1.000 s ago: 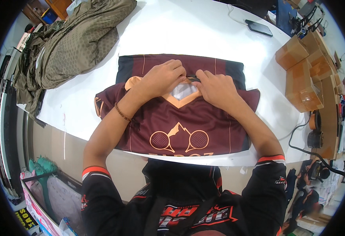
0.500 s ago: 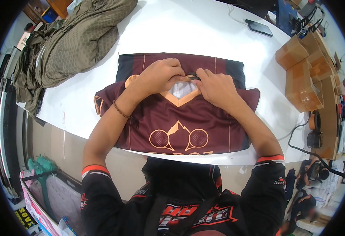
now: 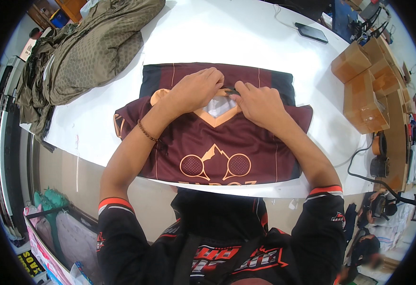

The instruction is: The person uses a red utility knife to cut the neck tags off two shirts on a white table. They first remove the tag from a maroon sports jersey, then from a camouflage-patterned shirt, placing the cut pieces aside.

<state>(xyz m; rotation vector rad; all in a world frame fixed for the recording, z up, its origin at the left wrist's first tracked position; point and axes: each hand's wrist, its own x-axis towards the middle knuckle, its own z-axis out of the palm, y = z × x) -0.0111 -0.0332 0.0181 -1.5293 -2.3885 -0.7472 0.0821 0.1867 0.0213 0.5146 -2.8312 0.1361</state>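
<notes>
Left hand (image 3: 200,89) and right hand (image 3: 260,103), nearly closed, pinch the collar (image 3: 215,123) of a maroon shirt (image 3: 218,136) beneath them on the counter (image 3: 227,35).

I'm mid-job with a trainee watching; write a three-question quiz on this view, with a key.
1. Multiple choice: which part of the maroon shirt are the left hand and right hand at? A) hem, B) sleeve, C) collar.
2. True or false: the olive fabric lies toward the left side of the white table.
3. Which wrist wears the beaded bracelet?

Key: 1. C; 2. True; 3. Left.
</notes>
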